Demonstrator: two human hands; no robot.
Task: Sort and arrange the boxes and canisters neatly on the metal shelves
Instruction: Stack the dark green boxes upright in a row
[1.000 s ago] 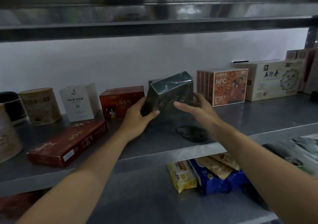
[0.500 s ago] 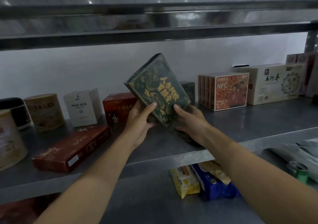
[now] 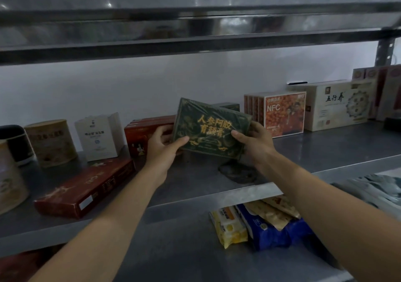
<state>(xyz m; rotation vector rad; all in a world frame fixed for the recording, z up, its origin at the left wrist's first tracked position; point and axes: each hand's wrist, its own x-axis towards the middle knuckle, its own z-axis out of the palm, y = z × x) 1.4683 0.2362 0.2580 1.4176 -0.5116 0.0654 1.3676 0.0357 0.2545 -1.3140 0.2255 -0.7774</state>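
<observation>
1. The green box (image 3: 211, 128) is held clear of the shelf (image 3: 325, 149) at mid-frame. It is tilted with its right end lower and its gold-lettered face toward the camera.
2. The left hand (image 3: 161, 146) pinches the lower-left corner, thumb on the front and fingers behind. The right hand (image 3: 255, 141) pinches the lower-right edge the same way.
3. The likely slot is the gap between the red boxes (image 3: 143, 134) at 9 o'clock and the orange box (image 3: 284, 112) at 3 o'clock. A second green box (image 3: 227, 106) stands at the back at 1 o'clock.
4. Level it first, then land the bottom edge flat with the lettering facing front, lined up with its twin.
5. Watch the dark lump (image 3: 237, 172) on the shelf at 5 o'clock, just under the box, and set down behind it.
6. The wrap looks glossy and may slip, so release only once the box stands.
7. Not yet tidy: the long red box (image 3: 86, 186) lies flat and askew at 8 o'clock.
</observation>
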